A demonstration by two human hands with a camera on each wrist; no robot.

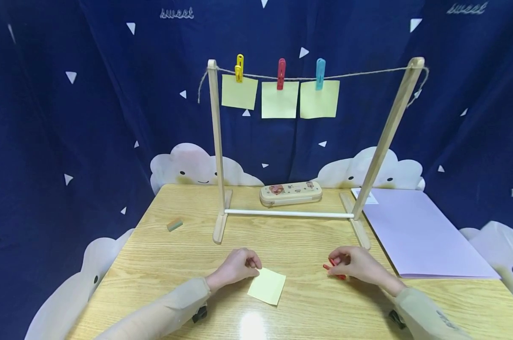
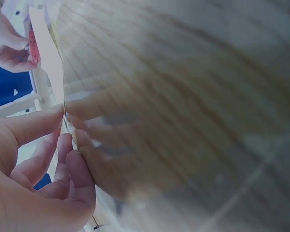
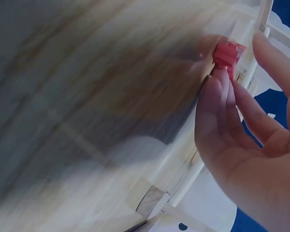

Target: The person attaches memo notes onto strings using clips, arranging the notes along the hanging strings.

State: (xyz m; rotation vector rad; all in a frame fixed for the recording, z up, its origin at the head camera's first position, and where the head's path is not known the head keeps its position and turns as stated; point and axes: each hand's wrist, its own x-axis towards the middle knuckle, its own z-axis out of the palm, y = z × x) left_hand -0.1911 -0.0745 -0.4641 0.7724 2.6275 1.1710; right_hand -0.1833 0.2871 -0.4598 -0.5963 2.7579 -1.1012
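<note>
My left hand (image 1: 236,267) pinches the upper left corner of a pale yellow sticky note (image 1: 268,286) on the table. In the left wrist view that note (image 2: 48,55) appears nearly edge-on, close to the fingertips. Farther right, my right hand (image 1: 358,265) holds a red clothespin (image 3: 227,54) just at the tabletop, its fingers partly covering it. Behind both hands, a string (image 1: 369,73) between two wooden posts carries three yellow notes (image 1: 280,103), fixed by a yellow clothespin (image 1: 239,69), a red clothespin (image 1: 281,74) and a blue clothespin (image 1: 320,74).
The wooden stand's feet (image 1: 219,229) and white crossbar (image 1: 288,214) span the table's middle. A cream pencil case (image 1: 290,193) lies behind the crossbar. A small grey-green block (image 1: 174,225) sits at left, and a large lilac folder (image 1: 422,231) at right.
</note>
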